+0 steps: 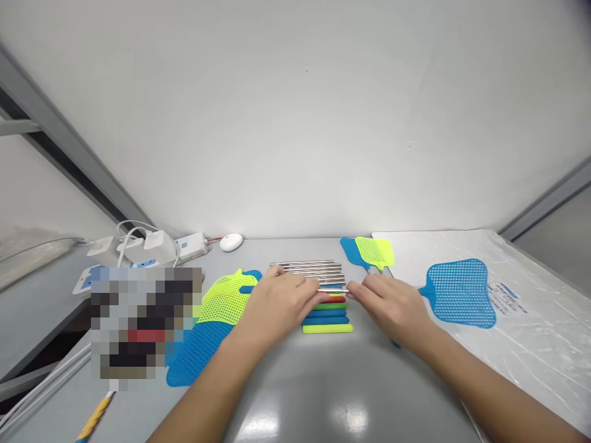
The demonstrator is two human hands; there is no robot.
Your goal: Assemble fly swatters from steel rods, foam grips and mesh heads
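The left hand (282, 301) and the right hand (396, 307) meet over the middle of the worktop (300, 387), with a short stretch of a shiny metal rod (334, 290) showing between them. The left grip pinches the rod on its left side, thumb toward the right; the right grip pinches it at the other side, fingers bent. How far the rod runs inside either hand is hidden.

The rod is held above a row of coloured handles (326, 320), which lie side by side, pointing left and right: red, green and blue ones, with a yellow one nearest. Just beyond the hands lies a bundle of metal rods (318, 269), roughly parallel.

To the right of the right hand, a blue swatter head (460, 293) rests over a plastic sheet (540, 363), its neck reaching toward that hand; whether it joins the held rod cannot be told. On the far side lie a blue swatter (353, 251) and a yellow swatter (375, 251), overlapping. Left of the left hand, yellow mesh heads (224, 298) and blue mesh heads (201, 351) overlap, partly covered by the left forearm.
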